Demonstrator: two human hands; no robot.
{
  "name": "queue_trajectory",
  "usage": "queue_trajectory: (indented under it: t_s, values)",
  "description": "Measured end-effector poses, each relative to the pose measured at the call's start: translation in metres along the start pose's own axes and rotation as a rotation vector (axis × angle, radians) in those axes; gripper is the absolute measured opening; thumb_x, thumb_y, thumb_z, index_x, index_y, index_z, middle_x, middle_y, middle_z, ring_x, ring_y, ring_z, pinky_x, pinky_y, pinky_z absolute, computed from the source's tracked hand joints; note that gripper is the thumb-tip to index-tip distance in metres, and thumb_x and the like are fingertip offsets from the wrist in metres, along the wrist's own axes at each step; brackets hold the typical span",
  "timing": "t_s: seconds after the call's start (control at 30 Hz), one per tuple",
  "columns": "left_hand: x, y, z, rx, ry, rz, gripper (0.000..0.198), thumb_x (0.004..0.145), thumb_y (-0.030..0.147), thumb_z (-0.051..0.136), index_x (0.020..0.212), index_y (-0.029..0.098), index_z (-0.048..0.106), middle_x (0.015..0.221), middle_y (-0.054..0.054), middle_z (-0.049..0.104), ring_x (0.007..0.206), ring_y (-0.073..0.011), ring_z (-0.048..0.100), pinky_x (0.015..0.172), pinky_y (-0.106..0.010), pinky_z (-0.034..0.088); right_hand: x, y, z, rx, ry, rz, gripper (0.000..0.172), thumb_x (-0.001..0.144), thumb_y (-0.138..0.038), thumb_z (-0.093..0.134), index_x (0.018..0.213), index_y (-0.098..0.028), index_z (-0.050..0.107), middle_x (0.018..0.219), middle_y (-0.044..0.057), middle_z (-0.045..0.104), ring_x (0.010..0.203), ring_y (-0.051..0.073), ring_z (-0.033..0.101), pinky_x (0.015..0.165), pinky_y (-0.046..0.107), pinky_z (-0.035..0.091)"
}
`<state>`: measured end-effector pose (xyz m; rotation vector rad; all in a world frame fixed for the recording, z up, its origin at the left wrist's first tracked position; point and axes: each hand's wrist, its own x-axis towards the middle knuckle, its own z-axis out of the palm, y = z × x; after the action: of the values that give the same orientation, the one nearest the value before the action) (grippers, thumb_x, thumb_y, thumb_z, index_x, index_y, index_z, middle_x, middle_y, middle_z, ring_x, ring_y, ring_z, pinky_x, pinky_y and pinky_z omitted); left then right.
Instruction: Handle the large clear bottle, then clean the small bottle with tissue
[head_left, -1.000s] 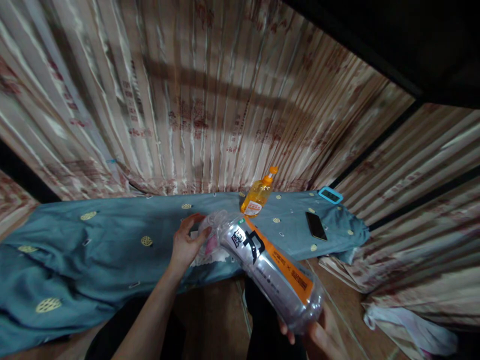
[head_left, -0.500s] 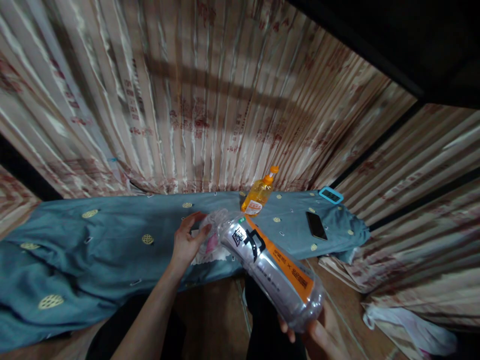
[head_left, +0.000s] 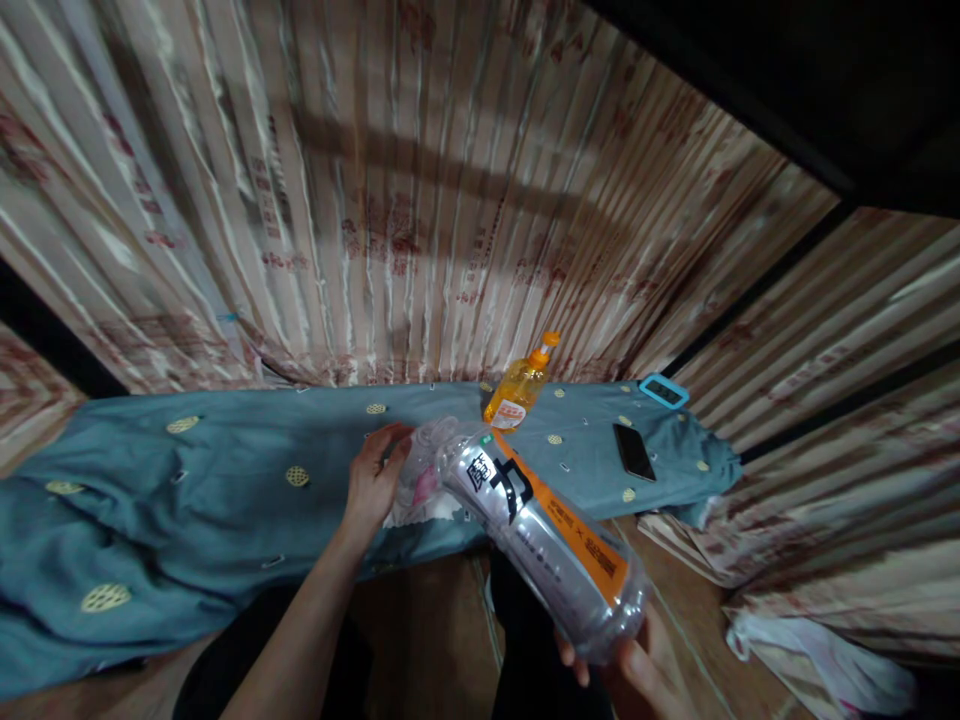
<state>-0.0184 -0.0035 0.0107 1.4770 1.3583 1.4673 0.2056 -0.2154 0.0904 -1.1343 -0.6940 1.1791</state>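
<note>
A large clear plastic bottle (head_left: 540, 530) with an orange and black printed label slants across the middle of the view. My right hand (head_left: 637, 665) grips its lower end, with fingers wrapped around the base. At the upper left end, the fingers of my left hand (head_left: 379, 475) are curled against the clear plastic there. Part of their contact is hidden. Something pink shows through or beside this end, and a whitish sheet (head_left: 424, 512) lies under it. Just behind the bottle stands an orange pump bottle (head_left: 517, 392) with a white label.
A blue-green cloth with yellow pineapple prints (head_left: 247, 440) covers the long low surface. On its right side lie a dark phone (head_left: 634, 452) and a blue-framed device (head_left: 664, 391). Pleated, printed sheeting (head_left: 420, 200) hangs behind. A white bag (head_left: 817, 650) rests at lower right.
My left thumb has drawn back toward the fingers at the bottle's upper end. The bottle and my right hand stay nearly in place.
</note>
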Motion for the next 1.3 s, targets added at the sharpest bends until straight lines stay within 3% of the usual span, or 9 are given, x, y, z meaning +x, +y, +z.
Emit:
queue_trajectory:
  t_s: [0.37, 0.73, 1.3]
  values:
    - [-0.001, 0.0, -0.001, -0.008, -0.012, -0.012, 0.043, 0.078, 0.056, 0.06, 0.097, 0.021, 0.075, 0.113, -0.012, 0.075, 0.114, -0.0309, 0.065, 0.104, -0.047, 0.047, 0.003, 0.009, -0.009, -0.011, 0.017, -0.009, 0.067, 0.059, -0.06, 0.091, 0.106, -0.016, 0.073, 0.065, 0.007, 0.076, 0.052, 0.017, 0.064, 0.049, 0.025, 0.047]
    - [-0.002, -0.002, 0.0, 0.024, -0.014, 0.004, 0.05, 0.071, 0.059, 0.07, 0.1, 0.019, 0.075, 0.113, -0.013, 0.076, 0.114, -0.0328, 0.067, 0.107, -0.05, 0.047, 0.005, 0.005, -0.003, -0.007, 0.0, -0.033, 0.069, 0.06, -0.061, 0.09, 0.108, -0.015, 0.071, 0.06, 0.006, 0.074, 0.051, 0.018, 0.063, 0.045, 0.024, 0.045]
    - [-0.003, 0.001, 0.004, 0.026, -0.025, 0.038, 0.044, 0.066, 0.048, 0.075, 0.098, 0.019, 0.071, 0.105, -0.012, 0.076, 0.101, -0.0322, 0.072, 0.097, -0.05, 0.054, 0.007, 0.009, -0.005, -0.018, 0.003, -0.025, 0.067, 0.058, -0.063, 0.09, 0.103, -0.016, 0.071, 0.061, 0.005, 0.074, 0.049, 0.017, 0.064, 0.044, 0.023, 0.045]
